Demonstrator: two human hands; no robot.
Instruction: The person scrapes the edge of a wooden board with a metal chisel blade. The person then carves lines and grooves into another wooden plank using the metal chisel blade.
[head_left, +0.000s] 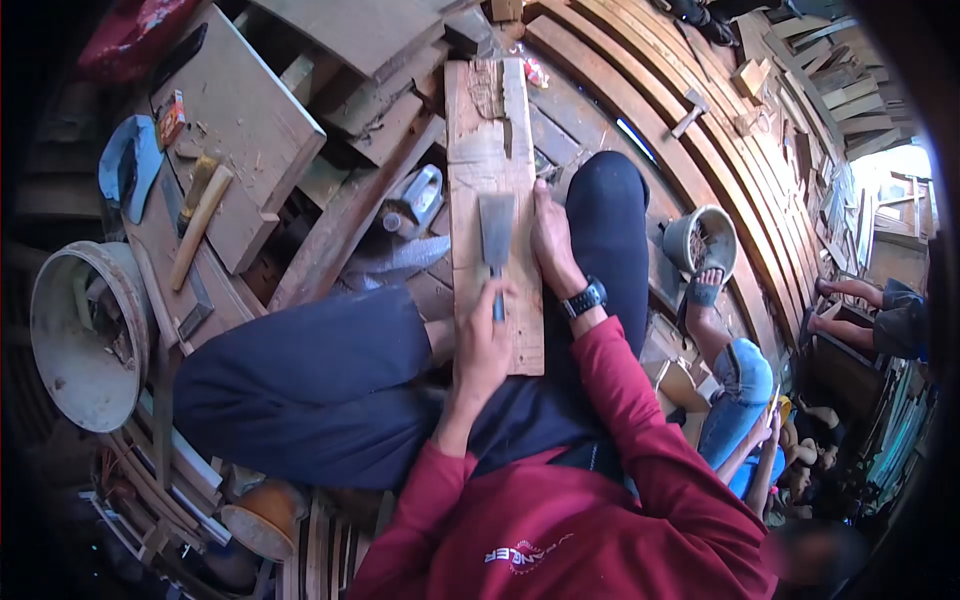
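A wooden board point(490, 350) lies lengthwise in front of me, over my lap. Its far end has a rough, broken hollow point(486, 95) and a narrow dark slot. My left hand point(484, 335) is closed round the dark handle of a putty knife point(497, 225), whose wide metal blade rests flat along the board's face, pointing away from me. Against the board's right edge my right hand point(555, 245) is gripping, thumb uppermost and the other fingers mostly hidden behind the wood. A dark watch sits on that wrist.
On the left are a wooden-handled mallet or hammer point(200, 228), a chisel-like tool point(195, 318) and a white bucket point(90, 340). A plastic bottle point(415, 200) stands beyond my left knee. Right: a hammer point(688, 115), a small bucket point(700, 240), long curved planks point(640, 90), and another person's leg point(740, 375).
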